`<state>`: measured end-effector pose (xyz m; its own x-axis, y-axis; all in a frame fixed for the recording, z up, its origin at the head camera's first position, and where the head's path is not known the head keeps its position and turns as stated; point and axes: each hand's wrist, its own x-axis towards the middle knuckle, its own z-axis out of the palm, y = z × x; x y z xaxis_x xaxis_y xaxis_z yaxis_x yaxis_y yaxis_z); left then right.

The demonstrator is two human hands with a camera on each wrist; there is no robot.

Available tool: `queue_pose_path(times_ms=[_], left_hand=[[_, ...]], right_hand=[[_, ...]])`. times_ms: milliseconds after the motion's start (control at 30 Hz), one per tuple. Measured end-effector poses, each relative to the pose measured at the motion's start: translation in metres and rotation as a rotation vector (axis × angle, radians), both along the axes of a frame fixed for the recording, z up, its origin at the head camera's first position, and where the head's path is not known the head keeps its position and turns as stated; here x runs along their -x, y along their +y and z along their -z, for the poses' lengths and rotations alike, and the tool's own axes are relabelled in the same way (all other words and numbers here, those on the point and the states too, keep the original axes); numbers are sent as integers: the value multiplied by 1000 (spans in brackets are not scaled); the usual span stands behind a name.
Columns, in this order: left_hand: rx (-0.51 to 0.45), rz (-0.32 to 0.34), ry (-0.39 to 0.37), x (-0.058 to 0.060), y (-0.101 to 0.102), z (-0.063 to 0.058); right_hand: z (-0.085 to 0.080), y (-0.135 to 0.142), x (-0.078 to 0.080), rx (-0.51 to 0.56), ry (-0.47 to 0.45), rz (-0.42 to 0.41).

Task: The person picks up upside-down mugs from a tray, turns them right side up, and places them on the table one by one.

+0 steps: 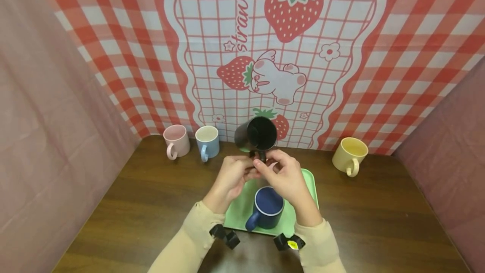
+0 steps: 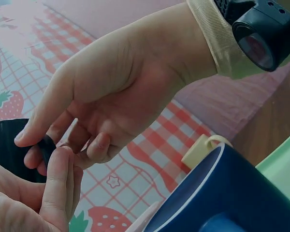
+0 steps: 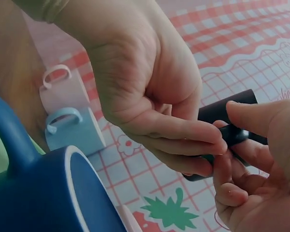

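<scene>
A black mug is held up in the air above the back of the green tray, its open mouth facing me. Fingers of my left hand pinch at its handle. My right hand grips the same handle from the other side, thumb and fingers closed on it. Below and nearer to me, a dark blue mug stands upright on the tray, its handle toward the front left. A pale pinkish thing beyond the blue mug is mostly hidden.
At the back left of the wooden table stand a pink mug and a light blue mug. A yellow mug stands at the back right. A strawberry-print cloth hangs behind, with pink curtains at the sides.
</scene>
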<state>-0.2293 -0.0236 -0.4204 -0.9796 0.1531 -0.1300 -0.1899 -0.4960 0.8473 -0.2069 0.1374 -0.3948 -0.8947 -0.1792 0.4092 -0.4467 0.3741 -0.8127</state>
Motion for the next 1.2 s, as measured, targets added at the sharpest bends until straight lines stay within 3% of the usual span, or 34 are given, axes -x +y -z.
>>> queue_pose_path(times_ms=[133, 367, 700, 1200], left_hand=[[-24, 30, -15, -2, -1, 0], [-40, 64, -27, -2, -1, -1], [9, 135, -45, -5, 1, -2], [104, 159, 8, -8, 7, 0]], right_hand=[[2, 0, 0, 55, -10, -57], [-1, 1, 0, 179, -144, -161], [-6, 1, -3, 212, -257, -116], [-2, 0, -2, 267, -234, -108]])
